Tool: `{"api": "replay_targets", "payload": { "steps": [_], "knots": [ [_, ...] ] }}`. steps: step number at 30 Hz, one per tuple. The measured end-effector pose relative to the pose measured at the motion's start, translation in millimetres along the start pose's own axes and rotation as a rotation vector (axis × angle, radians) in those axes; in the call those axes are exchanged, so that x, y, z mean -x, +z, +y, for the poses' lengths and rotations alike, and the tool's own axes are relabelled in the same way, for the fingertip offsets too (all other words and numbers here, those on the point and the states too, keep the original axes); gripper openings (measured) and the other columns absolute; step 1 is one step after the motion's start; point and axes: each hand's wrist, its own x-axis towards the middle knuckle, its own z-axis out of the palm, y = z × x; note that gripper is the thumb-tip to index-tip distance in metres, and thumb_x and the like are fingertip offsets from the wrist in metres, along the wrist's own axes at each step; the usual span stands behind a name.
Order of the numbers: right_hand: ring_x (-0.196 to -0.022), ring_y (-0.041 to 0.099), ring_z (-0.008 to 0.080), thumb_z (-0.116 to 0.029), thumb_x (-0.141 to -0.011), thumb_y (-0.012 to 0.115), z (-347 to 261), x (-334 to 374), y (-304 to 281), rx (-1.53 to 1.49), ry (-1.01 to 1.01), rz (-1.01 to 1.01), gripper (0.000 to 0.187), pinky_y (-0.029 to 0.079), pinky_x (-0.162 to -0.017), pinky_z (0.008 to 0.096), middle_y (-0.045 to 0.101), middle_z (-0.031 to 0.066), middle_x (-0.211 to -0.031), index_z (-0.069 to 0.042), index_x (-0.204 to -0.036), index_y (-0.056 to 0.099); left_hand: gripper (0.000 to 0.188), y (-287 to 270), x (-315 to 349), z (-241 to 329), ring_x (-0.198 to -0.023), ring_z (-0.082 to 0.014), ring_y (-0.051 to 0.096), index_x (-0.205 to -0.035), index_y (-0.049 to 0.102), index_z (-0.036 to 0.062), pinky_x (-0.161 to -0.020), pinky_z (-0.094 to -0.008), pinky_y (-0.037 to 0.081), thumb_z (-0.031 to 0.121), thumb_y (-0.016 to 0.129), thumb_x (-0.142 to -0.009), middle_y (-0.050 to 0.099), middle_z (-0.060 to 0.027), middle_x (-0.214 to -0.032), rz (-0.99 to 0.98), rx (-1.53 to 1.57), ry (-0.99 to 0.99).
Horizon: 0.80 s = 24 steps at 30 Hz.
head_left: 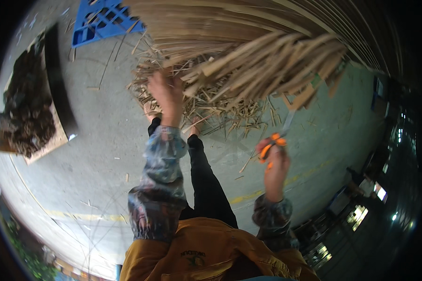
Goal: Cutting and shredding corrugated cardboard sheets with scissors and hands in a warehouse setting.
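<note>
My left hand (166,96) is at the near edge of the long brown wooden strips, over a heap of cut scraps (234,108). Its fingers look apart and empty, though motion blurs them. Just to its right, a thick sheaf of flat brown strips (262,70) fans out toward the right, its cut ends hanging over the floor. My right hand (276,164) is closed around an orange-and-black handled cutting tool (277,139). The tool's grey blade points up toward the sheaf's right end; blur hides its exact kind. Patterned sleeves cover both forearms.
Long strips (211,23) stretch across the far side. A blue plastic crate (86,35) lies at the far left. On the left, a board or shallow box (56,126) carries a dark, rough pile. My feet stand beside the scraps. Dark equipment lines the right edge.
</note>
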Motion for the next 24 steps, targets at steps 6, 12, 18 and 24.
{"api": "replay_targets", "payload": {
  "steps": [6,12,18,24],
  "knots": [
    [-0.075,0.052,0.0140,-0.031,-0.087,0.045,-71.1,-129.6,-60.5,-0.161,-0.606,0.371,0.035,0.041,-0.064,0.0250,0.055,0.0072,-0.085,0.000,-0.100,0.054,0.057,-14.6,-30.7,112.4,-0.092,-0.0276,0.046,-0.108,0.047,-0.0008,-0.082,-0.0401,0.036,0.035,0.070,-0.070,0.051,-0.0140,-0.098,0.014,0.215,0.429],
    [-0.062,0.052,0.0141,-0.028,-0.085,0.048,-57.0,-217.0,-42.8,-0.306,-0.150,0.235,0.030,0.040,-0.052,0.0268,0.058,0.0068,-0.076,-0.001,-0.091,0.060,0.106,41.9,10.3,187.5,-0.104,-0.0306,0.042,-0.123,0.022,-0.0129,-0.092,-0.0421,0.032,0.049,0.077,-0.056,0.043,-0.0239,-0.110,-0.485,0.488,0.377],
    [-0.072,0.056,0.0146,-0.030,-0.087,0.042,-19.3,-161.0,2.5,-0.477,-0.005,-0.043,0.035,0.045,-0.062,0.0271,0.058,0.0069,-0.083,0.002,-0.092,0.055,0.090,102.2,13.6,207.8,-0.085,-0.0246,0.056,-0.112,0.030,-0.0182,-0.076,-0.0345,0.046,0.033,0.081,-0.057,0.056,-0.0180,-0.097,-0.466,0.526,0.193],
    [-0.060,0.053,0.0106,-0.029,-0.089,0.039,-19.8,-104.9,20.8,-0.860,0.074,-0.294,0.028,0.042,-0.052,0.0249,0.055,0.0036,-0.073,-0.004,-0.086,0.052,0.078,89.4,5.4,224.1,-0.087,-0.0319,0.056,-0.101,0.041,-0.0080,-0.078,-0.0364,0.044,0.044,0.075,-0.054,0.056,-0.0194,-0.096,-0.323,-0.025,0.067]
  ]
}}
